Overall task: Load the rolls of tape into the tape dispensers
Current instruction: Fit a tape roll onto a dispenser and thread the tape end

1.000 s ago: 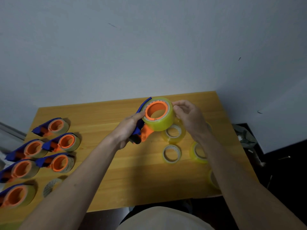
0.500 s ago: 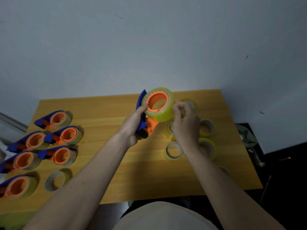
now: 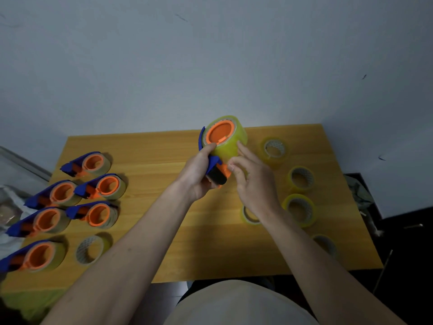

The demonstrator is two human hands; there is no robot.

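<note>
My left hand (image 3: 198,174) grips a blue and orange tape dispenser (image 3: 214,164) above the middle of the wooden table (image 3: 159,148), thumb against the orange hub. A yellow tape roll (image 3: 230,143) sits on that hub. My right hand (image 3: 254,181) is at the roll's lower right, fingertips touching the roll and the dispenser's orange end; whether it pinches the tape end I cannot tell. Several loose yellow rolls (image 3: 300,178) lie at the right. Several loaded dispensers (image 3: 103,186) lie at the left, with one loose roll (image 3: 90,249) beside them.
A grey wall stands right behind the table. A partly hidden roll (image 3: 249,215) lies under my right wrist. White bags or wrapping (image 3: 9,207) lie at the far left edge. The floor at the right is dark, with clutter (image 3: 359,193) beside the table.
The dispenser with its roll has tilted so the orange hub faces me more. My right hand slid from the roll's right side down toward the dispenser's orange end.
</note>
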